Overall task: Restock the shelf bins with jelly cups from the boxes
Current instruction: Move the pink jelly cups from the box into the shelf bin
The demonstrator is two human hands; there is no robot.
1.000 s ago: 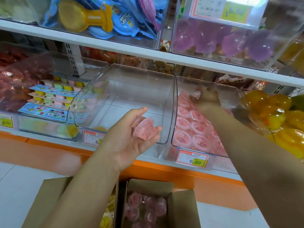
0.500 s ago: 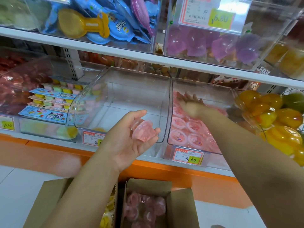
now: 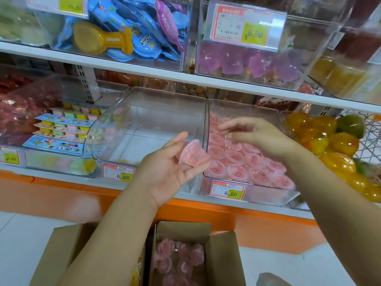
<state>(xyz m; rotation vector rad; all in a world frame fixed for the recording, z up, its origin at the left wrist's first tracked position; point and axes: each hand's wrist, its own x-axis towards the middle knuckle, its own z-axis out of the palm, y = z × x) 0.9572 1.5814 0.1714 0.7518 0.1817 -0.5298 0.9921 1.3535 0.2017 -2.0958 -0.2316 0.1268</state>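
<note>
My left hand (image 3: 167,172) holds a pink jelly cup (image 3: 192,152) palm up in front of the lower shelf, its fingers curled under the cup. My right hand (image 3: 257,135) hovers with fingers spread and relaxed over a clear bin (image 3: 243,109) filled with several pink jelly cups (image 3: 243,162); it holds nothing. Just left of that bin stands an empty clear bin (image 3: 144,124). On the floor below, an open cardboard box (image 3: 222,259) contains more pink jelly cups (image 3: 179,261).
A second cardboard box (image 3: 59,252) sits to the left on the floor. The lower shelf also carries a bin of multi-pack jelly trays (image 3: 61,129) and yellow-orange jellies (image 3: 334,145) at right. Above hang bins of blue packs (image 3: 144,38) and purple jellies (image 3: 247,60).
My right hand has drawn back from deep in the pink-cup bin toward its front and toward my left hand. The left hand keeps holding its cup in place.
</note>
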